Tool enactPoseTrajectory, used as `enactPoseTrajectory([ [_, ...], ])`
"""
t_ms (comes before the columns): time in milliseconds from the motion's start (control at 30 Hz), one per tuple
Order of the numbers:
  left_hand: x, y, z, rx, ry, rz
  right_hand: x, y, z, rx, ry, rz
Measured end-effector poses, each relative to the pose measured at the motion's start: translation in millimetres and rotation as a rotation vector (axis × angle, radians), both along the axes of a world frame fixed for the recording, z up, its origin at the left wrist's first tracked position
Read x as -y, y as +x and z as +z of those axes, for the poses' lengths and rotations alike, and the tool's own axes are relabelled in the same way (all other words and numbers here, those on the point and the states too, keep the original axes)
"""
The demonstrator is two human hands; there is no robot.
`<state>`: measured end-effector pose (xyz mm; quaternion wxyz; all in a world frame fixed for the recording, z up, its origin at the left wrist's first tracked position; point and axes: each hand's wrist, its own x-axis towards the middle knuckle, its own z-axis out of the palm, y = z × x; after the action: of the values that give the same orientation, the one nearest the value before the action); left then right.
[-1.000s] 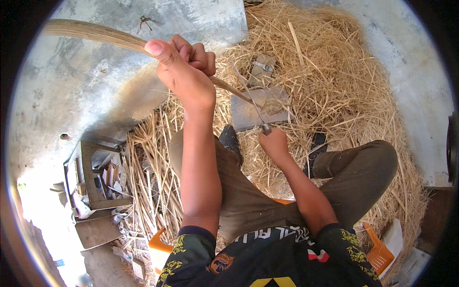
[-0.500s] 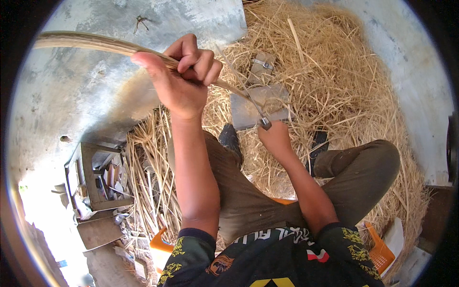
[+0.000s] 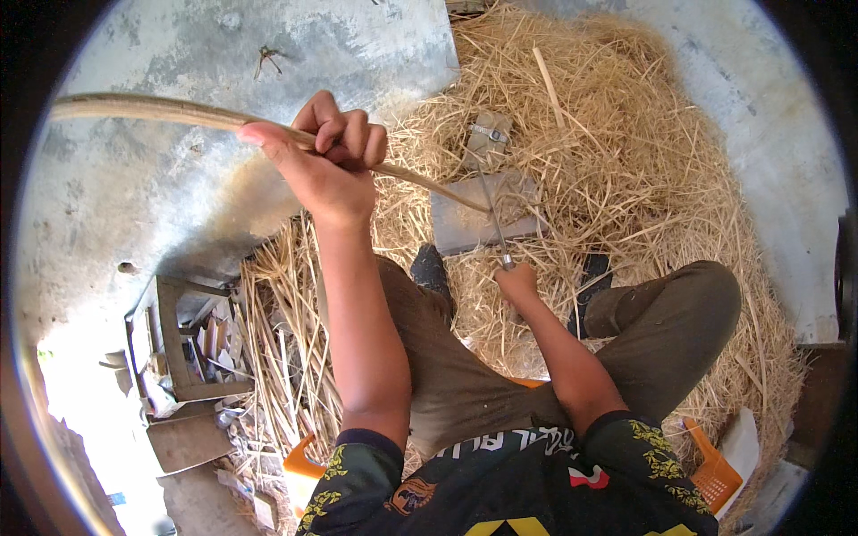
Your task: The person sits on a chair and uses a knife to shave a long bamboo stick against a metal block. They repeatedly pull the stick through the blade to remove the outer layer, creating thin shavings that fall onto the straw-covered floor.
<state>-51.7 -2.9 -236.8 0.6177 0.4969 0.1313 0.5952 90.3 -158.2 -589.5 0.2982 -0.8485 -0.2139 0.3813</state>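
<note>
The left grip is wrapped around a long tan strip. Its thin end is at a knife, over a gray block. The right grip holds the knife. White letters show on the black shirt.

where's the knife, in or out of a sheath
Out: no cover shows on the knife; its bare metal runs from the right hand past the lower end of the strip.

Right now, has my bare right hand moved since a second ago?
Yes: your bare right hand has drawn back toward you, farther from the flat grey rectangular block on the floor.
</note>
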Motion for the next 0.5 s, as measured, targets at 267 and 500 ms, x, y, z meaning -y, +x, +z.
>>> enactPoseTrajectory([
  [267,1.1,4.1,5.8,0.008,-0.031,0.132,17.3,8.4,-49.2,0.026,0.021,-0.023],
  [500,-0.6,3.2,4.2,-0.011,-0.010,0.185,17.0,9.0,-38.3,-0.066,0.015,-0.018],
])
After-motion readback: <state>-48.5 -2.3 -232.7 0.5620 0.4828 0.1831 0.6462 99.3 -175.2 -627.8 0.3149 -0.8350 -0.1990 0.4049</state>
